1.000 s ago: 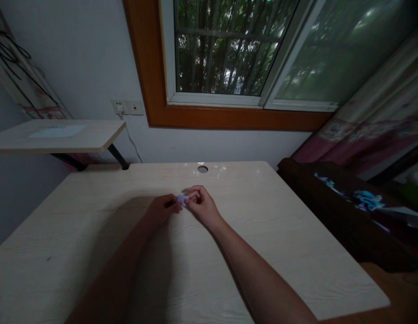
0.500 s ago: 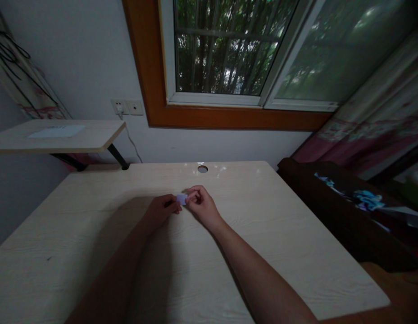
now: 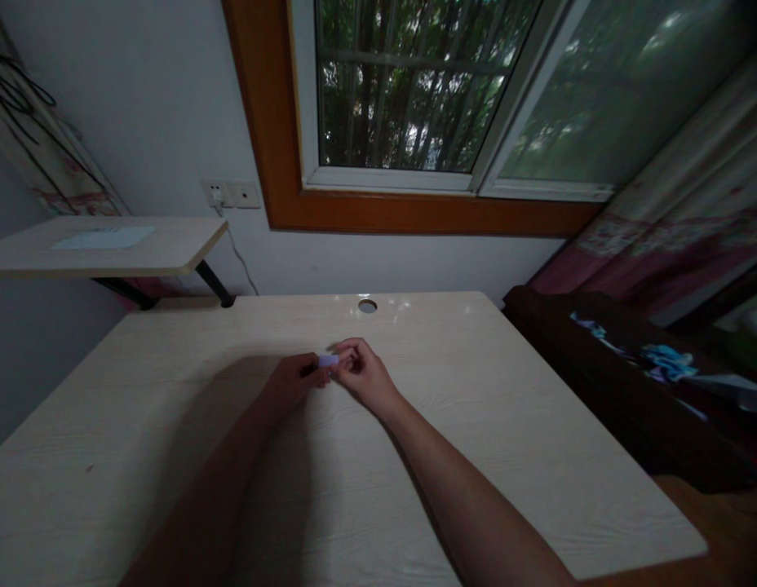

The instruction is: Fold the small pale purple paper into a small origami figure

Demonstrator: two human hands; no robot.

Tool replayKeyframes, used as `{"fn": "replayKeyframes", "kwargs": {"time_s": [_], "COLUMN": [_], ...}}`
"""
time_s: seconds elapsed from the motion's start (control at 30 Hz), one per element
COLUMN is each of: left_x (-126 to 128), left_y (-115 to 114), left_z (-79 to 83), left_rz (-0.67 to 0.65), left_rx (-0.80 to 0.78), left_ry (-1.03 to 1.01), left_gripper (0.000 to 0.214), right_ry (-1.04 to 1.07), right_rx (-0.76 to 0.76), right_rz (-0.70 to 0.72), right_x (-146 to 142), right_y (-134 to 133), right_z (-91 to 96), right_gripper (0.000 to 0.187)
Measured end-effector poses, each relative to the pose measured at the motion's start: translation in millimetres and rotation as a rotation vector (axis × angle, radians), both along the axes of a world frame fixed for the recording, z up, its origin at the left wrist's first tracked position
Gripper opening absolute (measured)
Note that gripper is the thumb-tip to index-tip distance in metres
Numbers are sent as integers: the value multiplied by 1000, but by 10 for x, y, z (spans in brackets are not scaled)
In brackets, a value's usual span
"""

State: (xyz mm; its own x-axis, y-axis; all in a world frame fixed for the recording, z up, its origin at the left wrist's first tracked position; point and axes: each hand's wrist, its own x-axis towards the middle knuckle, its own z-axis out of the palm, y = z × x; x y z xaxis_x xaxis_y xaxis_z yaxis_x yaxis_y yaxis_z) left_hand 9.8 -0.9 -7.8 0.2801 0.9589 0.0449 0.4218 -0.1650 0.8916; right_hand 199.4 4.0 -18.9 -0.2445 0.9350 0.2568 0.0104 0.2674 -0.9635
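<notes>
Shelf of pale wood-grain board on black legs (image 3: pixel 188 238): at our far left, above the back corner of the broad pale wood-grain desk (image 3: pixel 476 350), with a flat white sheet of paper (image 3: pixel 103 237) lying on it

White plastic wall sockets (image 3: pixel 232 195): right of the shelf, with a thin white cord (image 3: pixel 239 256) hanging from the left one toward the desk's back edge

Our bare left hand (image 3: pixel 293 379): fingers curled, thumb and fingertips pinching the left end of the small piece

Small lilac rectangular piece, paper-like (image 3: pixel 328 360): between our two hands, over the middle of the desk toward its back; we cannot tell whether it touches the desktop

Its long axis: about left to right, running from one hand to the other, so neither hand is clearly nearer

Our bare right hand (image 3: pixel 366 375): thumb and forefinger closed at the right end and lower edge, partly hiding it, the other fingers loosely bent

Round cable hole in the desk (image 3: pixel 367 306): beyond our right hand, near the back edge

Dark brown furniture with crumpled bright-blue stuff on it (image 3: pixel 667 363): well apart from our hands, past the desk's right side
</notes>
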Motion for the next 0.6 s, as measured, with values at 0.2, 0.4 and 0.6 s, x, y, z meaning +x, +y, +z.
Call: {"fn": "replayKeyframes", "kwargs": {"time_s": [0.2, 0.4, 0.6], "left_x": [10, 10, 3], "left_y": [-19, -36, -29], "left_z": [28, 56, 25], "left_rz": [-16, -7, 6], "left_rx": [-18, -30, -34], "left_ry": [-6, -34, -104], "left_gripper": [25, 25, 21], "right_ry": [6, 17, 67], "right_rx": [12, 11, 9], "right_rz": [-19, -41, -81], "right_x": [3, 10, 6], "right_y": [-13, -13, 30], "right_z": [18, 30, -36], "right_gripper": [27, 25, 28]}}
